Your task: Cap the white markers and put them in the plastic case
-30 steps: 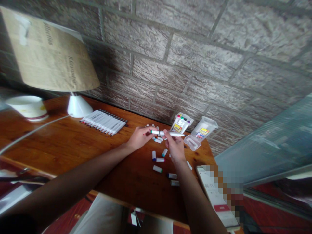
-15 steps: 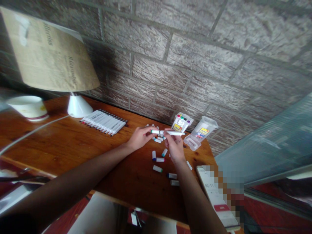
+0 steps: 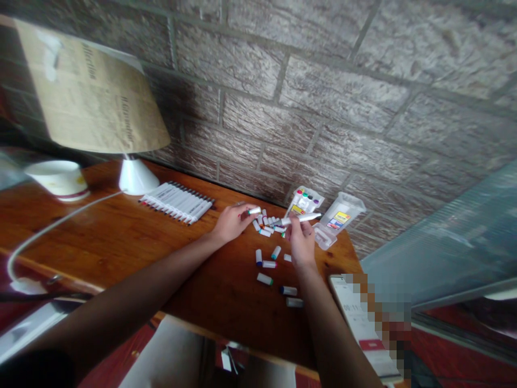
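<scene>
My left hand (image 3: 234, 222) is closed, pinching a white marker cap (image 3: 254, 210) with a green end. To the right, my right hand (image 3: 302, 241) grips a white marker (image 3: 302, 219), its uncapped tip pointing left toward the cap; the two are apart. Below and between my hands, several loose caps lie scattered on the table, among them a blue-ended cap (image 3: 259, 257) and a green-ended cap (image 3: 265, 279). Just behind the right hand stands a clear case (image 3: 301, 202) holding several markers with coloured ends. An opened clear case (image 3: 343, 211) is beside it, its lid on the table.
A row of white markers (image 3: 177, 202) lies on the wooden table (image 3: 197, 288) at the left. Behind it stand a lamp (image 3: 137, 178) and a paper cup (image 3: 60, 180). A phone (image 3: 355, 318) lies near the right edge. A brick wall (image 3: 250, 124) rises behind.
The cap has come off the marker's end. My right hand has moved right with the marker, leaving a gap to the cap in my left hand.
</scene>
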{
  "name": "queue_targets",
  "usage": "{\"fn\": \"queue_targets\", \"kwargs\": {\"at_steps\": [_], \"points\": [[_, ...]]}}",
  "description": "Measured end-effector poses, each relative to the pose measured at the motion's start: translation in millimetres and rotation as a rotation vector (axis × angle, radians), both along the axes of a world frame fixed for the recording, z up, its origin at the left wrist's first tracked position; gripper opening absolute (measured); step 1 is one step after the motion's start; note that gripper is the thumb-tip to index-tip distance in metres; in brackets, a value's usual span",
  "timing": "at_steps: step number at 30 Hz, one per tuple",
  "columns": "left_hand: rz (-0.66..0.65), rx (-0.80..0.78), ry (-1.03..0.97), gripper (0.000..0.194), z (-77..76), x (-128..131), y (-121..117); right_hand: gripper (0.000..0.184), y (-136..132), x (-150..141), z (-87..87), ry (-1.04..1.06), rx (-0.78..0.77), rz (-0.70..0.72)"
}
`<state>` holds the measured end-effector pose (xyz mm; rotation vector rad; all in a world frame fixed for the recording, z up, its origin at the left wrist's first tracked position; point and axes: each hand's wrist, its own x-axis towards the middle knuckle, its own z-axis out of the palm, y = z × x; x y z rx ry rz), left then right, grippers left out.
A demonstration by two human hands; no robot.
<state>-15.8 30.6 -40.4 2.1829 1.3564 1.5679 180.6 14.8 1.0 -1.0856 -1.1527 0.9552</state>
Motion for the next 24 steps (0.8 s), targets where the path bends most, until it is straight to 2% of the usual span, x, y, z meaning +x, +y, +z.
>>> {"fn": "queue_targets", "kwargs": {"at_steps": [4, 6, 9, 16, 20, 24], "points": [[0.112, -0.049, -0.004, 0.023, -1.2, -7.2, 5.0, 0.027, -1.7, 2.6, -5.8, -0.248, 0.135, 0.102], [0.121, -0.06, -0.008, 0.022, -2.6, -7.8, 6.0, 0.025, -3.1, 3.9, -7.5, -0.367, 0.208, 0.168], [0.112, -0.068, 0.015, 0.018, -3.8, -6.6, 5.9, 0.026, -3.6, 7.1, -6.7, -0.467, 0.222, 0.211], [0.06, -0.098, 0.111, 0.014, -1.7, -3.8, 3.3, 0.032, 0.0, 8.9, -2.6, -0.248, 0.156, 0.08], [0.045, -0.125, 0.145, 0.013, -2.1, -3.2, 2.5, 0.032, 2.0, 7.8, -5.4, -0.223, 0.143, 0.06], [-0.041, -0.119, 0.152, 0.011, -2.4, -0.9, 0.5, 0.035, 3.5, 7.7, -9.2, -0.231, 0.133, 0.057]]}}
